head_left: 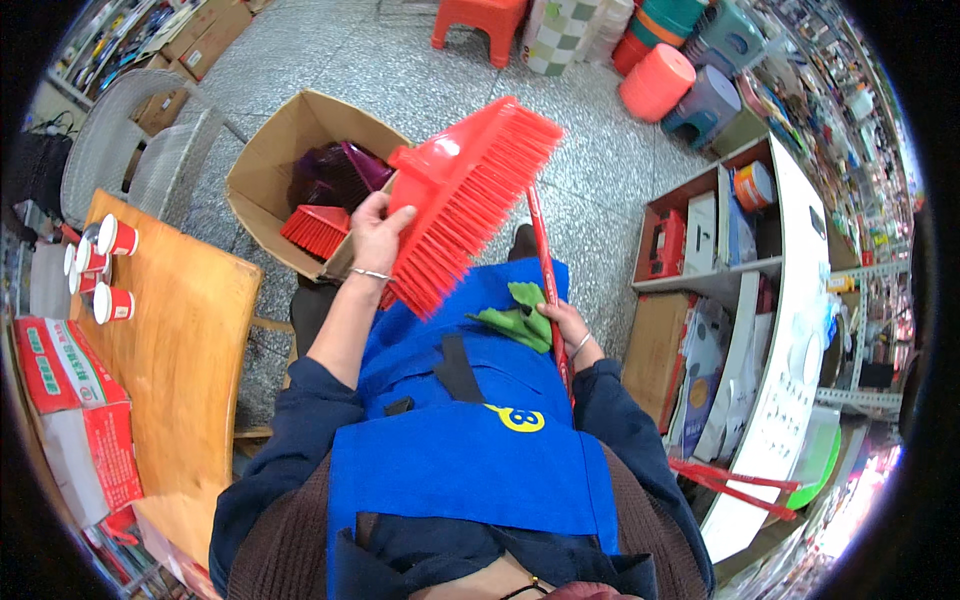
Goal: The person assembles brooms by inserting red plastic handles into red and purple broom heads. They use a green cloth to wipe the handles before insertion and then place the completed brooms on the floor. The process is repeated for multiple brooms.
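A red broom head (470, 190) with red bristles is gripped by my left hand (378, 235), thumb on its near edge, bristles facing right and toward me. My right hand (568, 325) is closed round a red broom handle (541, 235) and also has a green cloth (518, 318) in it, lying over my blue apron. The handle's upper part passes behind the broom head, so I cannot tell whether the two are joined. Beyond my left hand stands an open cardboard box (262, 190), holding a red broom head (318, 228) and dark purple ones (345, 172).
A wooden table (185, 340) on the left carries several paper cups (118, 236) and a red-and-white carton (75, 400). On the right is a white counter (775, 390) with filled shelves. Stools (480, 25) and a grey wicker chair (180, 150) stand farther back; red handles (730, 480) lean at the counter.
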Available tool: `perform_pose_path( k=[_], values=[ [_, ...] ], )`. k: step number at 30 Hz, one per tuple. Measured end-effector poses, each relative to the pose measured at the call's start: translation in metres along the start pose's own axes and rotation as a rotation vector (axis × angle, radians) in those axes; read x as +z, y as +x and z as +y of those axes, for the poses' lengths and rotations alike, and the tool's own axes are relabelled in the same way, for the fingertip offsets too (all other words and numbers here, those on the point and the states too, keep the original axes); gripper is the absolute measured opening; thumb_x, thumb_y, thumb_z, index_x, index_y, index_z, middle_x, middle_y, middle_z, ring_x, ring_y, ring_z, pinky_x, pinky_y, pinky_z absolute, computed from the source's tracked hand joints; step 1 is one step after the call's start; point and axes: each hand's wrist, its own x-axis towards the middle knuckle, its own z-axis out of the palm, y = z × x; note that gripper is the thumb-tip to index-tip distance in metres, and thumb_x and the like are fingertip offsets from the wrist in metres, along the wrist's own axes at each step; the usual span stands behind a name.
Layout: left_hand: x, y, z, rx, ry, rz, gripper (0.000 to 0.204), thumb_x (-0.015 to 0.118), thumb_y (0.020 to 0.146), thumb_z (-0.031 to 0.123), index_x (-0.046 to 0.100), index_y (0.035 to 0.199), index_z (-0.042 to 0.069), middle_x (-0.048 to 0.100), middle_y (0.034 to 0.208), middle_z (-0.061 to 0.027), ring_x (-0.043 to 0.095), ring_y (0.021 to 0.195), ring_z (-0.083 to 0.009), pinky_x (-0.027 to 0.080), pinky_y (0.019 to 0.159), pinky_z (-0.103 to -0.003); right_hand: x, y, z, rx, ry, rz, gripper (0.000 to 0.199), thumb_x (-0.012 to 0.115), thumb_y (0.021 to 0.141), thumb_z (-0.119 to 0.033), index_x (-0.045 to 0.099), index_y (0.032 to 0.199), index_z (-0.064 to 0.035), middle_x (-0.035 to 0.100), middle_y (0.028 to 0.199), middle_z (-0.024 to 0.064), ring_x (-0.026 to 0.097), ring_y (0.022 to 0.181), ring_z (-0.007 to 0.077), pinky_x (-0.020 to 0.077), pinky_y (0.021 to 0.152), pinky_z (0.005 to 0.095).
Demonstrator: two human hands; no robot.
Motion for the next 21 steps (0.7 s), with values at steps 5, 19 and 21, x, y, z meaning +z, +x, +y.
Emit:
perform_pose_path(
  k=[5, 19, 21],
  values=[
    [-0.047, -0.015, 0.008, 0.165, 0.48, 0.216, 0.014, 0.07, 0.073, 0.004, 0.056, 0.07, 0.002, 0.055, 0.062, -0.0005, 0.048, 0.059, -0.0078, 0.041, 0.056, -0.026, 0.01, -0.003, -0.003, 0.017, 0.055, -0.085, 0.032, 0.061, 0.083, -0.01, 0.053, 0.111, 0.0009, 0.063, 0.098, 0.0104, 0.063, 0.085, 0.02, 0.0508, 0.077, 0.0318],
    [-0.019, -0.083, 0.059, 0.714, 1.046, 0.089, 0.017, 0.067, 0.063, -0.003, 0.055, 0.071, 0.005, 0.052, 0.067, -0.0096, 0.053, 0.064, -0.028, 0.043, 0.058, -0.036, 0.011, 0.005, -0.006, 0.058, 0.055, -0.106, 0.033, 0.06, 0.083, -0.011, 0.053, 0.113, 0.0005, 0.064, 0.1, 0.0127, 0.064, 0.087, 0.023, 0.0518, 0.079, 0.0349],
    [-0.014, -0.079, 0.067, 0.875, 1.041, 0.055, 0.017, 0.064, 0.06, -0.004, 0.057, 0.073, 0.004, 0.051, 0.067, -0.0085, 0.054, 0.065, -0.0266, 0.044, 0.059, -0.035, 0.016, -0.001, -0.014, 0.084, 0.044, -0.093, 0.034, 0.06, 0.085, -0.015, 0.053, 0.114, -0.0004, 0.064, 0.101, 0.0132, 0.063, 0.089, 0.0243, 0.0519, 0.079, 0.0356]
  ],
)
